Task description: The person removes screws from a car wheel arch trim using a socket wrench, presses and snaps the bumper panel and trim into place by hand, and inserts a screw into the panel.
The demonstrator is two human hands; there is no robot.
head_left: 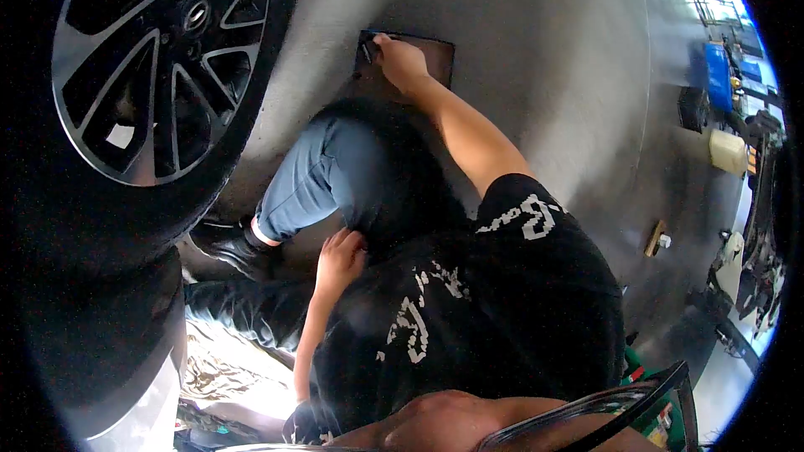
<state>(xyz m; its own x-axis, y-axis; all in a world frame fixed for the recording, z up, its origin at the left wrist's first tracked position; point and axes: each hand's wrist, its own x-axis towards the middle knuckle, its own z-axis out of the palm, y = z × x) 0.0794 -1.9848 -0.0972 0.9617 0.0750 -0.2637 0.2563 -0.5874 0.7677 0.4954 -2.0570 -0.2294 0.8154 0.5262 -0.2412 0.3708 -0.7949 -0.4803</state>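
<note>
My right hand (402,60) reaches down to a dark, flat rectangular tray (440,54) on the floor. Its fingers are closed together over the tray's left corner, and whatever they pinch is too small to make out. Beside the fingertips, a small dark piece (366,51) lies in that corner. My left hand (342,255) rests against my bent leg (335,159), fingers loosely bent on the dark trousers and nothing visible in them.
A car wheel with a black and silver rim (197,12) stands close on the left. On the right are a small wooden block (653,238), a pale jerrycan (727,152), a black crate (693,109) and a blue container (718,75). Glasses (682,393) edge the lower right.
</note>
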